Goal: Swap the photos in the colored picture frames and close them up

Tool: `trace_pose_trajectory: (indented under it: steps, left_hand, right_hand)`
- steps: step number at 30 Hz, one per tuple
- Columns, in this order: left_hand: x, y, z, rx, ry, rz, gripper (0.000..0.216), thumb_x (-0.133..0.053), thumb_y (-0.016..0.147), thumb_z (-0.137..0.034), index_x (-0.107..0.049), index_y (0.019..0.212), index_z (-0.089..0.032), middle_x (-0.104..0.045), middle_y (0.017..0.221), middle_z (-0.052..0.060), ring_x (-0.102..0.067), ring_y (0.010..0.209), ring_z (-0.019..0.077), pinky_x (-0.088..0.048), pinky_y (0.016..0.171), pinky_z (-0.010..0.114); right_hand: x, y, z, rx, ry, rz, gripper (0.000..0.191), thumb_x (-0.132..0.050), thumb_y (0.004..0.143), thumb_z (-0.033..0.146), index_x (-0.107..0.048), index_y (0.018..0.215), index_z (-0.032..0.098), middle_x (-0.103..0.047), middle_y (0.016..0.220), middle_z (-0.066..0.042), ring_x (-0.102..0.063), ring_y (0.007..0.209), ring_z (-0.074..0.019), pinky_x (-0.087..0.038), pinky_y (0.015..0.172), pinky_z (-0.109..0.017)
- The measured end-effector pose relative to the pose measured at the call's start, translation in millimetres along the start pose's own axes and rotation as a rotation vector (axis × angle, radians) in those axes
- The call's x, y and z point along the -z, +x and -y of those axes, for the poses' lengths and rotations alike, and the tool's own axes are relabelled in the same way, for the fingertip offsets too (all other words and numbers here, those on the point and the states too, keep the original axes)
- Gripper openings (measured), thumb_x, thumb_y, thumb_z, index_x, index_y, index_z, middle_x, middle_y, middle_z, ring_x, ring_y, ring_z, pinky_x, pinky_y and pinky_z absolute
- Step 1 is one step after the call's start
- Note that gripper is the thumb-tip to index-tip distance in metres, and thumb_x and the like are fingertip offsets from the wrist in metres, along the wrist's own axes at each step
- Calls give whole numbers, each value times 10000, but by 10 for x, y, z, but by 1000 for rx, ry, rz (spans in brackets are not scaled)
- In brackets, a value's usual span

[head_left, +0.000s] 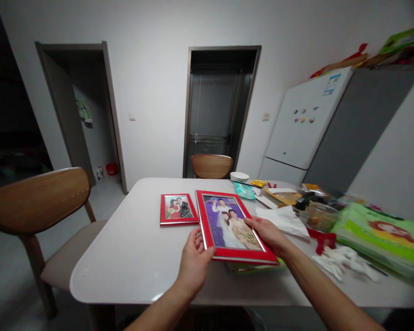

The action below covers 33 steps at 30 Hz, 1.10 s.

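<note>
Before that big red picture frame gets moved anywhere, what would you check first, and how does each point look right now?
1. Left hand grips the large red frame at its near-left corner: ok.
2. Right hand rests on the frame's right edge: ok.
3. Small red frame lies flat, apart from the large one: ok.
4. Items lie under the large frame's near edge; whether they would snag: cannot tell.
5. White paper sits close on the right: not ok.

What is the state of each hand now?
Left hand: closed on the large red photo frame.
Right hand: holding the same frame's right edge.
</note>
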<state>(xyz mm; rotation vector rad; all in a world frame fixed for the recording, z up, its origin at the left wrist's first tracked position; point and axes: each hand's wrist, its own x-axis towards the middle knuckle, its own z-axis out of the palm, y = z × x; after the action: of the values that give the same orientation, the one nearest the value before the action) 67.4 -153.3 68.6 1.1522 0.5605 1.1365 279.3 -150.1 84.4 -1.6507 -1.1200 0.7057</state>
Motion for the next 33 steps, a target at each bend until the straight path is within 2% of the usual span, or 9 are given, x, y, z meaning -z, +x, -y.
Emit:
trace_pose_trajectory:
  steps: [3, 8, 13, 16, 23, 26, 28, 31, 33]
  left_hand:
    - [-182, 65, 328, 81, 169, 34, 500, -494, 668, -34, -341, 1126, -162, -536, 1114, 90, -539, 974, 166, -445, 834, 288]
    - [-266, 85, 645, 82, 617, 66, 538, -551, 640, -97, -379, 1146, -161, -518, 1145, 70, -484, 1032, 187, -376, 905, 312]
    - [-306, -19, 776, 80, 778, 151, 799, -602, 577, -125, -199, 1266, -153, -330, 1308, 82, -316, 1179, 209, -254, 994, 303]
    - [-328, 8, 827, 75, 888, 195, 852, -597, 572, -125, -141, 1291, -126, -217, 1357, 105, -208, 1230, 224, -202, 1017, 302]
    - [-289, 460, 874, -24, 1075, 228, 764, -530, 626, -120, -160, 1292, -74, -269, 1336, 131, -310, 1186, 223, -287, 974, 290]
    - [-130, 627, 797, -47, 1110, 249, 797, -570, 640, -206, -138, 1299, -85, -369, 1287, 112, -393, 1133, 193, -336, 935, 251]
    - [87, 722, 694, -67, 1150, 240, 789, -595, 643, -287, -176, 1291, -122, -374, 1288, 89, -379, 1145, 185, -327, 939, 250]
    - [525, 873, 504, -66, 1261, 110, 650, -542, 700, -324, -265, 1250, -116, -256, 1344, 121, -203, 1232, 241, -167, 1010, 382]
    - [801, 958, 393, -38, 1340, 31, 596, -538, 698, -303, -313, 1213, -103, -277, 1326, 151, -187, 1229, 286, -100, 998, 462]
  right_hand:
    - [234, 184, -143, -51, -108, 27, 186, -540, 644, 267, -639, 751, 152, -677, 642, -54, -619, 577, -187, -475, 550, -276]
    - [357, 347, -377, -64, -245, -25, 265, -560, 608, 266, -653, 833, 161, -684, 730, -49, -619, 661, -190, -455, 611, -257]
    - [444, 315, -615, -73, -348, -40, 303, -562, 596, 313, -662, 847, 176, -683, 756, -46, -613, 709, -206, -437, 640, -254]
    - [489, 227, -739, -55, -459, 0, 319, -532, 620, 358, -659, 861, 192, -683, 752, -36, -612, 710, -213, -435, 631, -259]
    - [431, 354, -820, -13, -691, -100, 358, -403, 701, 346, -618, 949, 202, -668, 864, -50, -598, 818, -221, -430, 688, -273]
    - [403, 483, -775, -20, -728, -127, 382, -397, 702, 345, -602, 974, 170, -655, 887, -93, -584, 851, -250, -424, 731, -319]
    - [346, 512, -715, 15, -771, -171, 441, -400, 699, 349, -566, 1028, 105, -614, 978, -150, -547, 923, -281, -398, 795, -367]
    - [65, 415, -558, 273, -802, -288, 486, -376, 711, 340, -519, 1075, 51, -527, 1108, -187, -470, 1031, -281, -325, 901, -395]
    - [-274, 269, -428, 480, -727, -284, 447, -368, 721, 339, -535, 1056, 94, -527, 1114, -149, -458, 1047, -248, -319, 923, -380]
